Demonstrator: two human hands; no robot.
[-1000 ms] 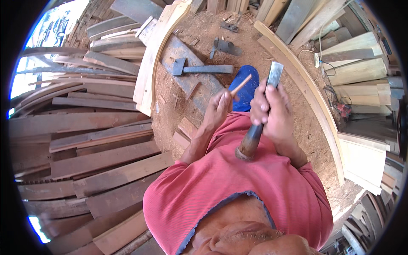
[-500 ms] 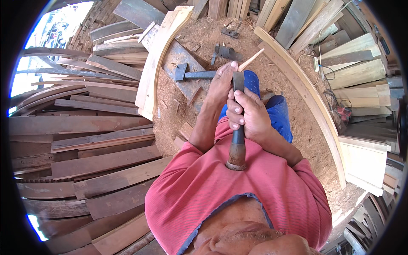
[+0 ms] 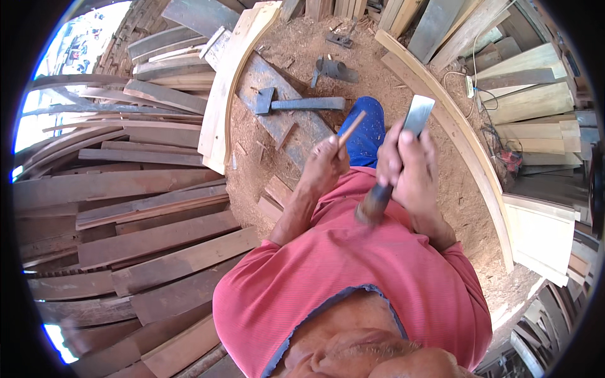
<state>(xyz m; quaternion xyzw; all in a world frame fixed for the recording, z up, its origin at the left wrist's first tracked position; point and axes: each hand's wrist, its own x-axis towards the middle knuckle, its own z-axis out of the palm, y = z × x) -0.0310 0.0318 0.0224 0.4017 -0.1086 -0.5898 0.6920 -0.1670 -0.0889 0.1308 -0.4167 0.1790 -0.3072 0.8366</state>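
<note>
In my left hand (image 3: 324, 160) a slim wooden peg (image 3: 351, 129) is pinched, its free end slanting up and to the right. My right hand (image 3: 411, 165) is wrapped around a wood chisel (image 3: 418, 114). The chisel's flat, shiny blade points away from me, and its dark, blurred handle (image 3: 374, 206) reaches back toward my chest. Peg and blade are apart. Beyond my left hand, a hammer (image 3: 301, 104) with a blocky head lies on a worn plank (image 3: 257, 74).
A pale curved board (image 3: 234, 88) rises at the left and a long one (image 3: 457, 126) at the right. Dark planks (image 3: 151, 246) are stacked on my left. A hand plane (image 3: 334, 69) lies on the sawdust-covered floor (image 3: 296, 44). A red power tool (image 3: 509, 159) with cords rests at the right.
The chisel has swung away from the peg, rightward, and its blade has turned to show its flat face. My left hand has come slightly nearer, with the peg pointing more upright.
</note>
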